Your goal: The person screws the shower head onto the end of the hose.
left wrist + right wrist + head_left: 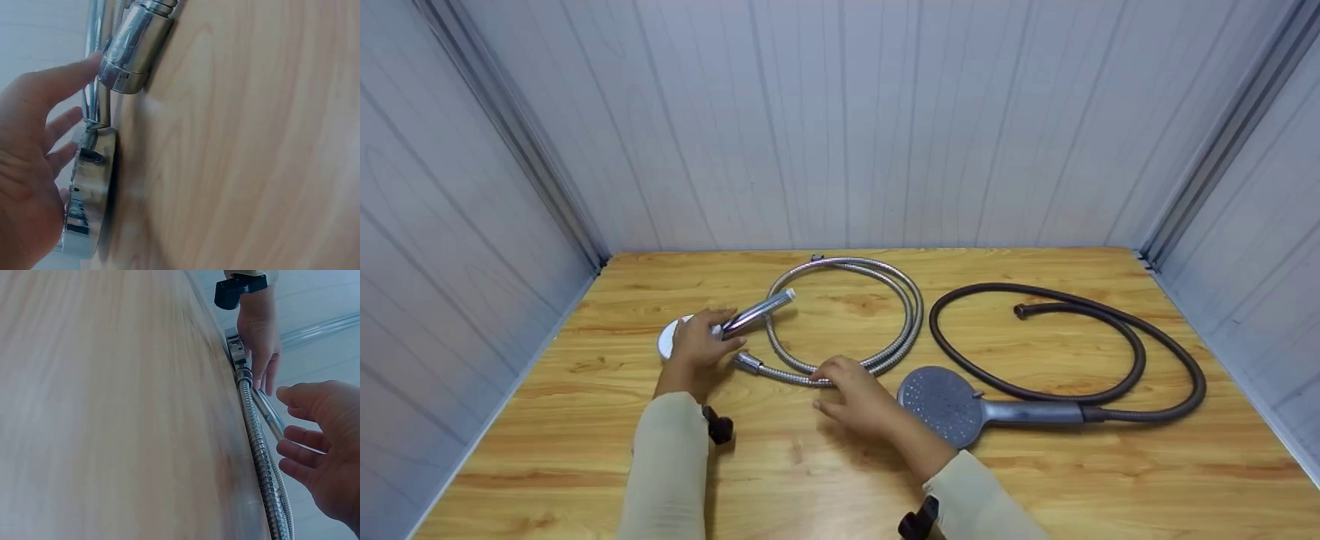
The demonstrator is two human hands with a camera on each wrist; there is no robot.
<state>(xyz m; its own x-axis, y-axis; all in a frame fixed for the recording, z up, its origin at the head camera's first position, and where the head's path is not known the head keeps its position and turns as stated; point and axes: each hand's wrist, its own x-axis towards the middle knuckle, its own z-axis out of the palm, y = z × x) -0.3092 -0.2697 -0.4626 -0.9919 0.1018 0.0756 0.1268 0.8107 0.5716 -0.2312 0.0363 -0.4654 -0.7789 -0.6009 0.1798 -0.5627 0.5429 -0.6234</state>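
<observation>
A chrome hand shower (759, 310) lies at the left of the table, its handle slanting up to the right. My left hand (699, 346) is over its head, fingers spread around it without a visible grip. In the left wrist view the thumb points toward the hose's chrome end nut (126, 62), and the fingers pass behind the shower head (90, 191). A coiled silver shower hose (780, 374) lies to the right of the hand shower. Near the hose's front edge is my right hand (855, 397), loosely bent and holding nothing; contact with the hose cannot be told.
A larger grey hand shower (941, 405) lies face up right of my right hand, joined to a dark looped hose (1140, 352). Pale panel walls (840, 127) border the wooden table (795, 480) at the back and both sides.
</observation>
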